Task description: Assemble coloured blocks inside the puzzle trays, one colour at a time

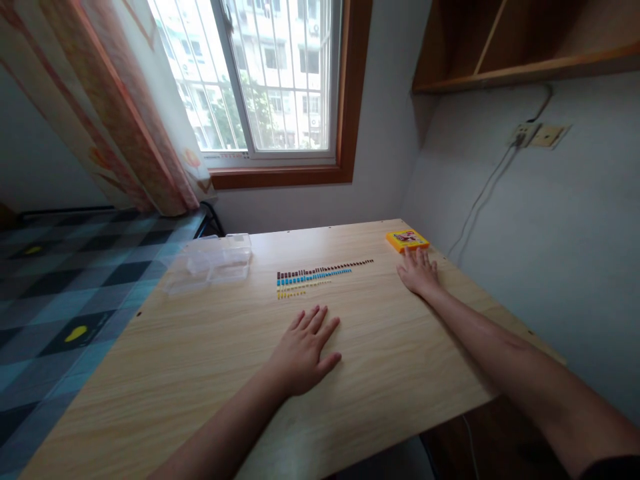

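Observation:
My left hand (307,352) lies palm down on the wooden table (200,347), fingers spread, holding nothing. Just beyond its fingertips are rows of small pieces: a dark brown row (325,269), a blue row (315,276) and shorter yellowish rows (293,294). They line up at the left and run to different lengths on the right. My right hand (419,270) rests palm down with fingers apart at the table's far right. Its fingertips are at the near edge of a flat yellow-orange box (407,240) with a picture on top; whether they touch it I cannot tell.
Clear plastic containers (215,260) stand at the table's far left. A checked bed (75,287) lies along the left side, with a curtain (125,100) above it. On the right wall a cable (483,193) hangs from a socket (523,133), below a wooden shelf (530,67).

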`<state>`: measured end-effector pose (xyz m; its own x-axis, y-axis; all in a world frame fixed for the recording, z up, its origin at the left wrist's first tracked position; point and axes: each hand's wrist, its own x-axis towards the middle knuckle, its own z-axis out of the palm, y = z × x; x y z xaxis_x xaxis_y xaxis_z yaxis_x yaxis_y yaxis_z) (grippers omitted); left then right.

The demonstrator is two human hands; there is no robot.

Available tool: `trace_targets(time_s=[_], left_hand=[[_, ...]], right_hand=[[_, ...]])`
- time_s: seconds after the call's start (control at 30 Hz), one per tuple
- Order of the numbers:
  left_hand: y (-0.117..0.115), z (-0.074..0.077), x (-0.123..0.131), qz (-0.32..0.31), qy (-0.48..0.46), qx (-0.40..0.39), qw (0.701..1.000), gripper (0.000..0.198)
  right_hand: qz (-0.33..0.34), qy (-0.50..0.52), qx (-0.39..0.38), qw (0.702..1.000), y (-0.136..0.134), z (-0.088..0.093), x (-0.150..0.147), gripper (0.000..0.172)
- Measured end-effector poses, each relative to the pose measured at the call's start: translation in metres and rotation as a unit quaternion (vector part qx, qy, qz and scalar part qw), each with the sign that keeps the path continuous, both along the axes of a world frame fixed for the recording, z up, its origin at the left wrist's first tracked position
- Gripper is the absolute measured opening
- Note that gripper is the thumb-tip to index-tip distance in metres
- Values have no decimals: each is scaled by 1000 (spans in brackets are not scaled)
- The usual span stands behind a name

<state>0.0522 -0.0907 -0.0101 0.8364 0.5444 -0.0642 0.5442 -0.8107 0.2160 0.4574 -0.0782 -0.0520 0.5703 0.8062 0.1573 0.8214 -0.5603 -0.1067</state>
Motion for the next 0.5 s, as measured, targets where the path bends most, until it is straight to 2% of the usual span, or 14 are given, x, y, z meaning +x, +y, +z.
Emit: trace_targets(time_s=[0.27, 0.4, 0.5], left_hand=[[7, 5, -1, -35, 20, 4, 999, 74], [17, 11, 1, -82, 51, -13, 995, 75], [19, 10, 1, -81, 34, -10, 996, 75]], right_hand=[[105, -2, 16, 994, -37, -7, -69, 72], [145, 45, 135, 979, -38, -9, -90, 73], [175, 87, 231, 953, -29, -3, -97, 72]])
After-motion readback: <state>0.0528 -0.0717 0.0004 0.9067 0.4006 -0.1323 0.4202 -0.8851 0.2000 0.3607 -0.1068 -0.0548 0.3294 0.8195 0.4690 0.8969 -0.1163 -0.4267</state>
